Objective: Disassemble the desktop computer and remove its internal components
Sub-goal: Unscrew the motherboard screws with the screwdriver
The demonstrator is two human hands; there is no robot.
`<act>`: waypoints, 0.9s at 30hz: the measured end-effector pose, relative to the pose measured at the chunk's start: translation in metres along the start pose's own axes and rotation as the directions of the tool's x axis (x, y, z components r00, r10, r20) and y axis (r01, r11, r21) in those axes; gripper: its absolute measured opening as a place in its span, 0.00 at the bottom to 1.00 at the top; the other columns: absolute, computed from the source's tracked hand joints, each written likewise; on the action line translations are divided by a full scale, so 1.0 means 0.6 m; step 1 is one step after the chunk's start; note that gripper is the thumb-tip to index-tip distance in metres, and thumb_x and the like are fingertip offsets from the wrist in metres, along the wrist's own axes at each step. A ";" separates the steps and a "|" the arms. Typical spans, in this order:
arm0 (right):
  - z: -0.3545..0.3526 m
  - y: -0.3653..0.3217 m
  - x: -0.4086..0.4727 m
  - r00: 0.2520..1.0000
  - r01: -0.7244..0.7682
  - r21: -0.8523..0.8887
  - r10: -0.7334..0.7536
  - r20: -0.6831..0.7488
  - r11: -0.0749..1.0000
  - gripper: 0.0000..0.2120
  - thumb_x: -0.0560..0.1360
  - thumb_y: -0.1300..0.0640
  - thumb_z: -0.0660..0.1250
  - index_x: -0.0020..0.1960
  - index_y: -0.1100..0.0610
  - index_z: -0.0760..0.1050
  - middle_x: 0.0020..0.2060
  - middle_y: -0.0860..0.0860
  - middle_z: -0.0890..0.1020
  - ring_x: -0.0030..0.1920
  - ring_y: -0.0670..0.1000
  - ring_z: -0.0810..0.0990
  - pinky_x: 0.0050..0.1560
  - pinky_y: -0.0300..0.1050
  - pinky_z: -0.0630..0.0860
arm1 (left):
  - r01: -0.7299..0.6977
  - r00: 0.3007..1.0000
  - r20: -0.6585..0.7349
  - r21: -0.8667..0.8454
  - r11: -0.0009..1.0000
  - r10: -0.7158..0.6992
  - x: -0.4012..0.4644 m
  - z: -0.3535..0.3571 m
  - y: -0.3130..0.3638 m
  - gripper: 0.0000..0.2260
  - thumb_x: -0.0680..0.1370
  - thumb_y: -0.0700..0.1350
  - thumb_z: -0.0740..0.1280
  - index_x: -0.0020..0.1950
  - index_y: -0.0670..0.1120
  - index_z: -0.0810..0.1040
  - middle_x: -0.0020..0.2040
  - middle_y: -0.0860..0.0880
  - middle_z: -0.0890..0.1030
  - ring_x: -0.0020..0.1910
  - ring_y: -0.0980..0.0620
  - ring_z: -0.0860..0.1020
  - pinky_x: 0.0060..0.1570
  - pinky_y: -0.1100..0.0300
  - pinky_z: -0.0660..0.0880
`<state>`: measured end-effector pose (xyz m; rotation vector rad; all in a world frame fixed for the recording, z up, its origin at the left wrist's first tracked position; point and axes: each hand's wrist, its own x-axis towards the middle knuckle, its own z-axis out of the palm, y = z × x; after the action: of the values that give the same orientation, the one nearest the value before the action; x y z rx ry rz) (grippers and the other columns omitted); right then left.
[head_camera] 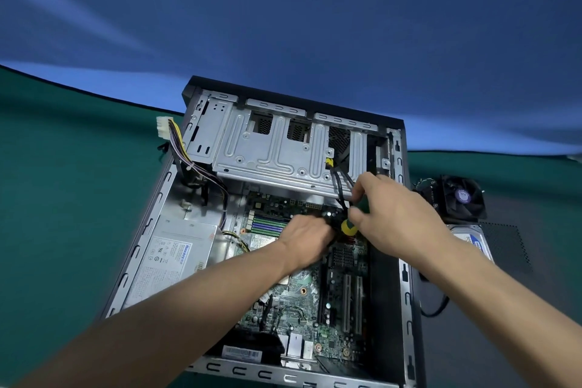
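Note:
An open desktop case [135, 249] lies flat on a green mat, its green motherboard [293, 302] exposed. My left hand [307, 239] reaches onto the board near the memory slots [267, 224], fingers curled round a yellow and green screwdriver handle [349, 227]. My right hand [396, 214] hovers just right of it and pinches the black cables [338, 183] that run up to a yellow connector [329, 163] at the silver drive cage [283, 148]. The fingertips of both hands are partly hidden.
The silver power supply [176, 258] sits in the case's left side, with a loose cable bundle and white plug [163, 129] hanging over the left wall. Right of the case lie a black cooler fan [463, 198], a hard drive [472, 239] and a dark side panel [507, 246].

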<state>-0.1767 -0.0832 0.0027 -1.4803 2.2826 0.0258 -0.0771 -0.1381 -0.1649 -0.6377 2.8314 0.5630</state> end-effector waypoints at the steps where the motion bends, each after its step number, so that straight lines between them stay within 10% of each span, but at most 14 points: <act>1: 0.000 0.003 -0.001 1.000 -0.006 0.016 0.006 -0.003 1.000 0.07 0.76 0.53 0.63 0.52 0.52 0.68 0.49 0.49 0.73 0.47 0.54 0.74 0.43 0.47 0.69 | 0.004 1.000 0.008 0.010 1.000 -0.004 -0.001 0.000 0.002 0.11 0.73 0.31 0.60 0.37 0.45 0.71 0.31 0.47 0.72 0.32 0.51 0.73 0.32 0.63 0.68; 20: -0.016 0.044 -0.033 0.993 -0.039 -0.117 0.025 -0.117 0.992 0.10 0.71 0.48 0.66 0.48 0.49 0.68 0.48 0.47 0.75 0.45 0.55 0.75 0.38 0.45 0.64 | -0.113 0.993 0.052 0.132 0.985 0.107 0.005 -0.009 0.012 0.10 0.75 0.30 0.61 0.41 0.43 0.76 0.31 0.49 0.76 0.26 0.54 0.69 0.26 0.62 0.65; 27: 0.000 0.061 -0.048 0.987 -0.025 0.000 0.025 -0.157 1.000 0.10 0.69 0.49 0.66 0.45 0.50 0.67 0.44 0.47 0.73 0.40 0.54 0.72 0.37 0.46 0.65 | -0.148 0.988 0.059 0.062 0.987 0.144 -0.005 -0.012 -0.004 0.07 0.77 0.33 0.59 0.45 0.45 0.72 0.39 0.47 0.77 0.39 0.51 0.78 0.40 0.60 0.78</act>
<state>-0.1985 -0.0422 0.0052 -1.5026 2.4254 -0.0845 -0.0737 -0.1420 -0.1581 -0.3993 2.8480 0.4998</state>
